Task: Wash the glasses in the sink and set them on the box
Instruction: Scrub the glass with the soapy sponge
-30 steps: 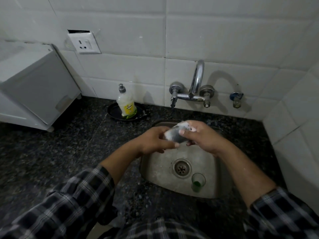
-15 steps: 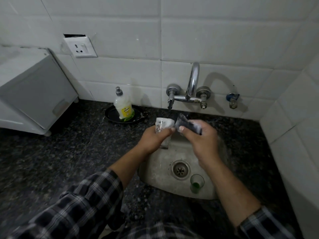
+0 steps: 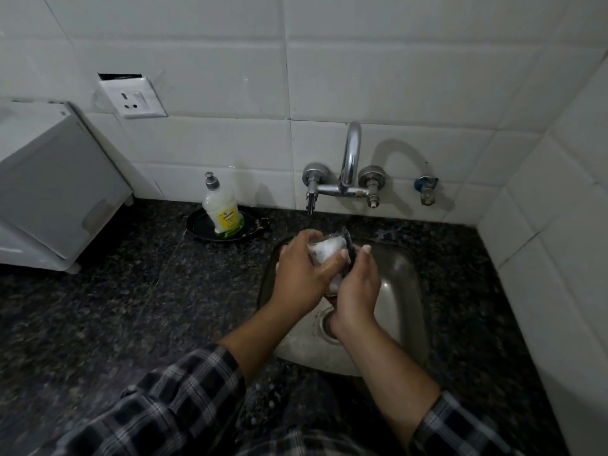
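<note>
Hands meet above the basin: the left hand (image 3: 302, 274) wraps its curled fingers and thumb round a small clear glass (image 3: 325, 251) coated in white foam, and the right hand (image 3: 357, 291) closes from the other side, pinching a dark flat scrub pad (image 3: 349, 250) against the rim of the glass. Both are held in the air over the small rounded stainless-steel sink (image 3: 403, 291), toward its far left corner, with the forearms crossing its near edge and covering most of the drain. Checked dark-and-white sleeves (image 3: 184, 399) are pushed up above the wrists. The sink is set into a black speckled stone counter (image 3: 115, 307). On the white tiled wall (image 3: 378, 60) behind it hangs a chrome two-handled tap (image 3: 350, 159) with a tall curved spout, and to its right a small valve with a blue cap (image 3: 426, 189). Along the counter's back edge, left of the sink, a pale yellow dish-soap bottle (image 3: 222, 209) with a grey cap stands upright in a shallow black round dish (image 3: 199, 227). At the counter's far left edge sits a white plastic box (image 3: 59, 185), with a white wall socket (image 3: 133, 98) above it.
</note>
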